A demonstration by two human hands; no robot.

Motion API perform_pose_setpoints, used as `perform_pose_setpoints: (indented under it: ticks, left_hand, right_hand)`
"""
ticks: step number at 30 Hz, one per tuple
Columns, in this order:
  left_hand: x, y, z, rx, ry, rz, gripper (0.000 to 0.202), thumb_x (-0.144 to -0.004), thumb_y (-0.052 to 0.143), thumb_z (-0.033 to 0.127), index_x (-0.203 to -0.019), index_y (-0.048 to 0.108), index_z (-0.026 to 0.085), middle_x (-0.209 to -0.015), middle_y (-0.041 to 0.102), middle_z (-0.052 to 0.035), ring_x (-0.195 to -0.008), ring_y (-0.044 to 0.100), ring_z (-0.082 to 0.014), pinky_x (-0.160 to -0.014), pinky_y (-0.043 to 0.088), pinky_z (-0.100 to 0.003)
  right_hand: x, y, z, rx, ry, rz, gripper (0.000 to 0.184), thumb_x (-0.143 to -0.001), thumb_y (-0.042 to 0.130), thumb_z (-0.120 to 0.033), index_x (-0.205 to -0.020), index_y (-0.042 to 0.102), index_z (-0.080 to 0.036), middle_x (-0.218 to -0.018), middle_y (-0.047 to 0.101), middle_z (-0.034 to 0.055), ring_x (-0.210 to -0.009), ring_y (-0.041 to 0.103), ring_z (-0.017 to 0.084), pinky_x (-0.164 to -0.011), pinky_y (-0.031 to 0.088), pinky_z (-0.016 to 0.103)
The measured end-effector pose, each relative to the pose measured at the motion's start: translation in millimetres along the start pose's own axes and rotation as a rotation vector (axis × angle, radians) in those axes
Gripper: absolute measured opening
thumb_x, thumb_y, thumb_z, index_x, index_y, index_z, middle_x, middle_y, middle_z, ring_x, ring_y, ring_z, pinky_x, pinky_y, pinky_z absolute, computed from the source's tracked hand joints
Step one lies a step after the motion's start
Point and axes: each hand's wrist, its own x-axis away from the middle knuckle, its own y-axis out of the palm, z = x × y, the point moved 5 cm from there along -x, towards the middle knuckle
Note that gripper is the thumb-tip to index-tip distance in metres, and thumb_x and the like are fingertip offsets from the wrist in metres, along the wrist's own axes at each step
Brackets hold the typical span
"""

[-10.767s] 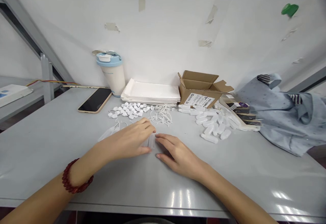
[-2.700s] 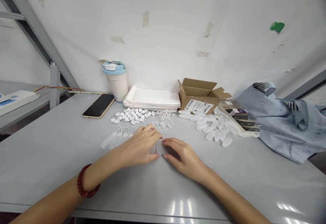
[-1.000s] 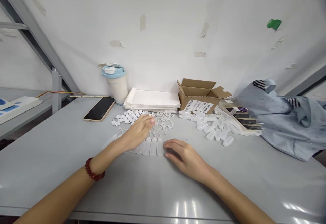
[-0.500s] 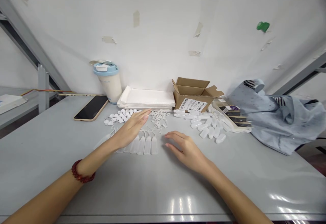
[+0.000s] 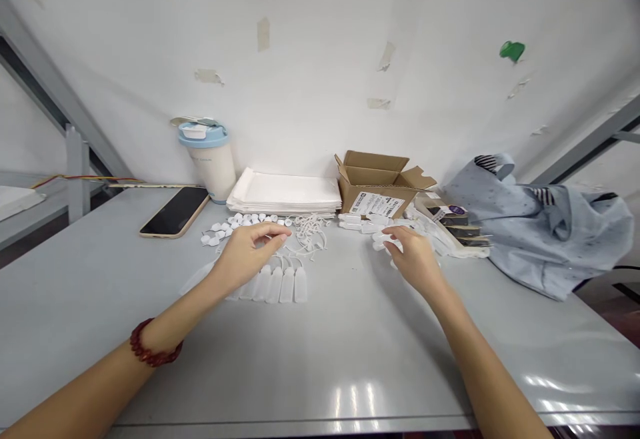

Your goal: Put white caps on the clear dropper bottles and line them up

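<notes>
My left hand [image 5: 245,256] hovers at the front of the white cap pile [image 5: 235,222], its thumb and fingertips drawn together beside the white looped cords [image 5: 311,229]. Whether anything sits in that pinch is hidden. Under its wrist lies a row of translucent flat bottles [image 5: 275,286] with cords at their necks, partly covered by the hand. My right hand [image 5: 413,256] reaches over a heap of small clear plastic pieces [image 5: 373,226], thumb and fingers apart, and covers several of them.
Behind the pieces stand a stack of white sheets [image 5: 287,192] and an open cardboard box [image 5: 377,189]. A phone [image 5: 175,212] and a lidded cup [image 5: 213,169] are at left. Packaged dark items [image 5: 457,226] and a blue cloth [image 5: 550,226] lie at right.
My right hand has moved right and away from me, onto the clear pieces. My left hand's stretched fingers have curled in toward the thumb. The view has shifted slightly.
</notes>
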Motion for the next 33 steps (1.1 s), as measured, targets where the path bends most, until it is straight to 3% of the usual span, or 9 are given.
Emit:
perform_pose_setpoints:
  ticks: [5, 12, 17, 20, 22, 24, 28, 33]
  left_hand:
    - [6, 0.2, 7, 0.144, 0.017, 0.03, 0.018, -0.074, 0.067, 0.036, -0.08, 0.071, 0.019, -0.088, 0.073, -0.0042, -0.085, 0.066, -0.021, -0.076, 0.055, -0.03]
    - [13, 3.9, 15, 0.239, 0.021, 0.068, 0.018, -0.072, 0.071, 0.032, -0.083, 0.069, 0.018, -0.084, 0.071, -0.0027, -0.08, 0.067, -0.019, -0.08, 0.057, -0.033]
    - [15, 6.4, 17, 0.23, 0.026, 0.046, 0.018, -0.072, 0.072, 0.034, -0.08, 0.071, 0.018, -0.084, 0.072, -0.0034, -0.081, 0.068, -0.0195, -0.08, 0.058, -0.033]
    - [18, 7.8, 19, 0.236, 0.031, 0.03, 0.016, -0.073, 0.071, 0.033, -0.079, 0.071, 0.018, -0.082, 0.071, -0.0033, -0.079, 0.067, -0.0186, -0.077, 0.058, -0.031]
    - [19, 9.4, 21, 0.247, 0.03, 0.016, 0.014, -0.074, 0.07, 0.032, -0.078, 0.07, 0.018, -0.081, 0.07, -0.003, -0.077, 0.067, -0.0179, -0.076, 0.058, -0.03]
    - [21, 11.5, 23, 0.261, 0.025, 0.0, 0.013, -0.074, 0.069, 0.031, -0.077, 0.069, 0.018, -0.08, 0.07, -0.0028, -0.074, 0.066, -0.0174, -0.075, 0.058, -0.03]
    - [23, 15.5, 28, 0.296, 0.038, -0.019, 0.01, -0.075, 0.068, 0.027, -0.077, 0.069, 0.017, -0.081, 0.069, -0.0032, -0.076, 0.066, -0.0169, -0.075, 0.058, -0.029]
    - [27, 20.3, 30, 0.344, 0.052, -0.05, 0.009, -0.076, 0.067, 0.027, -0.078, 0.068, 0.018, -0.083, 0.068, -0.0035, -0.08, 0.066, -0.0177, -0.077, 0.058, -0.03]
  right_hand:
    - [0, 12, 8, 0.058, 0.006, -0.076, 0.031, -0.077, 0.051, -0.004, -0.099, 0.069, -0.015, -0.099, 0.072, 0.0111, -0.097, 0.064, 0.026, -0.082, 0.049, 0.037]
    - [1, 28, 1, 0.103, -0.085, -0.104, 0.048, -0.065, 0.044, 0.008, -0.097, 0.07, -0.017, -0.097, 0.073, 0.0106, -0.093, 0.06, 0.027, -0.074, 0.048, 0.036]
    - [2, 25, -12, 0.054, -0.203, -0.082, 0.044, -0.07, 0.044, 0.006, -0.096, 0.069, -0.019, -0.095, 0.071, 0.0088, -0.083, 0.058, 0.024, -0.071, 0.047, 0.036]
    - [6, 8, -29, -0.183, -0.253, 0.07, 0.031, -0.081, 0.046, -0.003, -0.098, 0.066, -0.02, -0.099, 0.068, 0.0088, -0.086, 0.058, 0.024, -0.075, 0.048, 0.039]
    - [11, -6, -39, -0.394, -0.198, 0.201, 0.018, -0.086, 0.051, -0.013, -0.097, 0.063, -0.021, -0.1, 0.066, 0.0083, -0.085, 0.059, 0.021, -0.074, 0.049, 0.036]
    - [17, -13, -47, -0.586, -0.11, 0.244, 0.009, -0.084, 0.061, -0.02, -0.093, 0.062, -0.022, -0.096, 0.065, 0.0057, -0.08, 0.059, 0.018, -0.076, 0.049, 0.035]
    - [26, -7, -64, -1.027, 0.062, 0.068, 0.015, -0.077, 0.07, -0.028, -0.082, 0.057, -0.022, -0.096, 0.062, 0.004, -0.082, 0.06, 0.016, -0.071, 0.05, 0.03]
    - [32, 5, -83, -1.239, 0.12, -0.144, 0.024, -0.073, 0.075, -0.029, -0.07, 0.053, -0.02, -0.092, 0.059, 0.0023, -0.079, 0.06, 0.014, -0.068, 0.05, 0.027]
